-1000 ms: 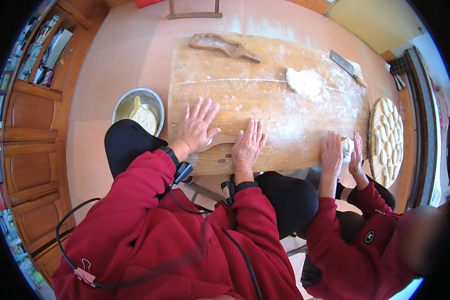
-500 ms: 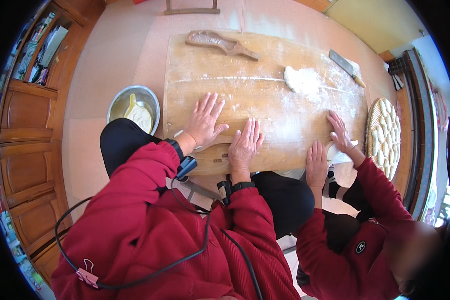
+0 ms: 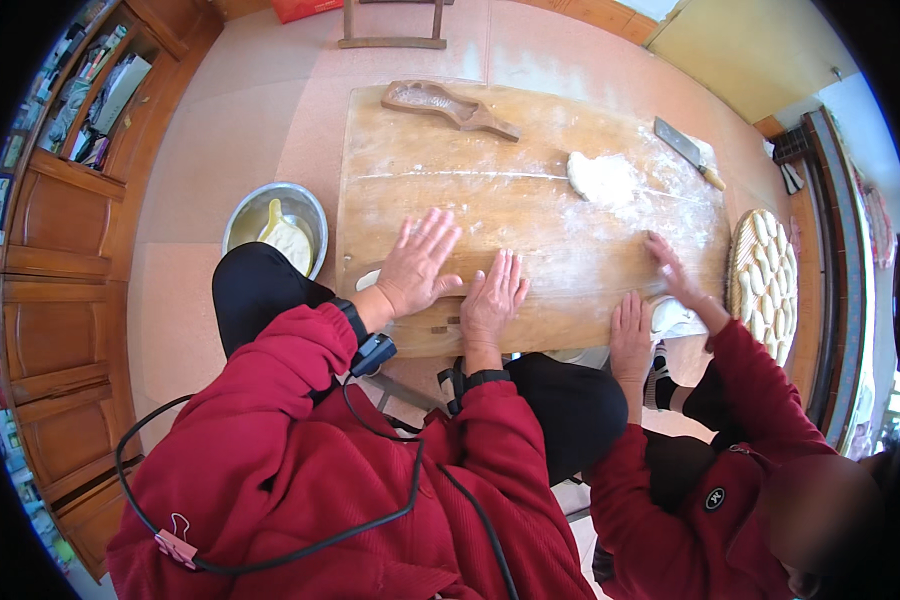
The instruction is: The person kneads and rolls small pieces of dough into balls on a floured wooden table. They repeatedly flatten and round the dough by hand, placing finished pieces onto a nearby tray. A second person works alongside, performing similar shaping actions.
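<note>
Pink floor [image 3: 240, 130] | floury wooden board [image 3: 570, 290] | left hand [image 3: 415, 272], right hand [image 3: 491, 305]: flat, fingers extended, hold beneath palms unclear

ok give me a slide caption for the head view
Left hand and right hand, palms down at a flour-dusted wooden board, beside a co-worker's hands.

Open board [image 3: 490, 215] ahead of hands [image 3: 410, 277], wooden mould [image 3: 454, 108] beyond, floury mound [image 3: 605, 181] obstructing right

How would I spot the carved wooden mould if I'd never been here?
Find the big floured wooden board. At its far edge, left of centre, lies the mould, brown and paddle-shaped, hollowed at its left end. Unlike the metal-bladed knife to its right, it looks wooden throughout.
</note>
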Available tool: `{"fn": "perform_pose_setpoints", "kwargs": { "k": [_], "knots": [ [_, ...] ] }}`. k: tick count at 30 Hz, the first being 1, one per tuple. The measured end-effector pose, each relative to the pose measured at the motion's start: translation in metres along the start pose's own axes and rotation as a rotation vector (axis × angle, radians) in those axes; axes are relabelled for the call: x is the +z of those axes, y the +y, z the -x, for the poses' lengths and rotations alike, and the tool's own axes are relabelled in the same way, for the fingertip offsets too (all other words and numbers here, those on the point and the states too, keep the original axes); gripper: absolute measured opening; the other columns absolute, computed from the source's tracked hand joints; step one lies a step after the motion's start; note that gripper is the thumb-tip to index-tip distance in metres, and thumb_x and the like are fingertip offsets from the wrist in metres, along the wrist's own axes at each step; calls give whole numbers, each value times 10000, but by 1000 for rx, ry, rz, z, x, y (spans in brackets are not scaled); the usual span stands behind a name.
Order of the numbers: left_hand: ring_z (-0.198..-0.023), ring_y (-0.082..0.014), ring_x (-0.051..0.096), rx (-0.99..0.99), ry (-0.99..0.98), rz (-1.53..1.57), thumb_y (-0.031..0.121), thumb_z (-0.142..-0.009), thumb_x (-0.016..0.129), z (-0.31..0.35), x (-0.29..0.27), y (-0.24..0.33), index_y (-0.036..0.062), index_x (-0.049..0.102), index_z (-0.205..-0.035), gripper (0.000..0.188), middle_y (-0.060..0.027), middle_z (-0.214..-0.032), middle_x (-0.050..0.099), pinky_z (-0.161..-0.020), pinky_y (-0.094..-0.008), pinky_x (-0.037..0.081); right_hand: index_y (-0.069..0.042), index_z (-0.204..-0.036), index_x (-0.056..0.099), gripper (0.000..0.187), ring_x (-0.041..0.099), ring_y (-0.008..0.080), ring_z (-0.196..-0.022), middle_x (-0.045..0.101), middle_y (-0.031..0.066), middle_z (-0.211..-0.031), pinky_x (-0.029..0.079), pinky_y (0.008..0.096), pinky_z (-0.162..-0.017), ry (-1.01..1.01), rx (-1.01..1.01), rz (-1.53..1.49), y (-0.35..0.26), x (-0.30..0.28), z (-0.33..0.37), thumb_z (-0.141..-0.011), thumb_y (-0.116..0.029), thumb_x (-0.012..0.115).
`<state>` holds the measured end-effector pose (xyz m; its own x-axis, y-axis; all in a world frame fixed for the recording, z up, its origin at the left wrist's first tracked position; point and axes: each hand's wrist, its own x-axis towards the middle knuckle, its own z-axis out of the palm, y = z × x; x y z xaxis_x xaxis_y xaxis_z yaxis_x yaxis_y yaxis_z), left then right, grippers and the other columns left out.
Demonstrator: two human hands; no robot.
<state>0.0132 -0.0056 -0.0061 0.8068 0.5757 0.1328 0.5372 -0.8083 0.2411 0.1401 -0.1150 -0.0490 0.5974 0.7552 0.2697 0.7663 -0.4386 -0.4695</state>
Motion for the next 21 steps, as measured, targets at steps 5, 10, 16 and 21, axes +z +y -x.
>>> {"fn": "perform_pose_setpoints", "kwargs": {
  "k": [5,10,16,21],
  "knots": [
    [-1494,-351,134,-17,-145,-30,630,-924,425,10,-2,9,68,344,-1500,808,-186,-1581,256,-1186,-552,121,13,-1434,398,530,304,332,-1441,445,193,-1472,183,536,-1154,-51,1,30,2,0,2,-967,-223,480],
    [-1489,-366,143,-9,-100,79,589,-944,422,7,-4,3,58,322,-1506,779,-188,-1585,245,-1183,-554,124,5,-1435,401,527,296,329,-1445,438,191,-1475,173,533,-1157,-51,5,32,0,0,-2,-971,-234,466],
    [-1485,-383,145,-22,7,57,544,-947,451,20,-12,-21,50,282,-1520,775,-208,-1580,237,-1177,-567,126,3,-1432,407,523,305,329,-1440,446,182,-1472,177,526,-1157,-33,-8,61,-1,-2,-2,-973,-240,462],
    [-1482,-376,156,-50,-85,-13,550,-937,469,29,-7,-26,50,274,-1521,793,-206,-1574,250,-1178,-562,132,14,-1443,389,550,286,341,-1449,412,183,-1501,177,536,-1159,-57,-19,67,0,0,0,-961,-231,493]
  ]
}}
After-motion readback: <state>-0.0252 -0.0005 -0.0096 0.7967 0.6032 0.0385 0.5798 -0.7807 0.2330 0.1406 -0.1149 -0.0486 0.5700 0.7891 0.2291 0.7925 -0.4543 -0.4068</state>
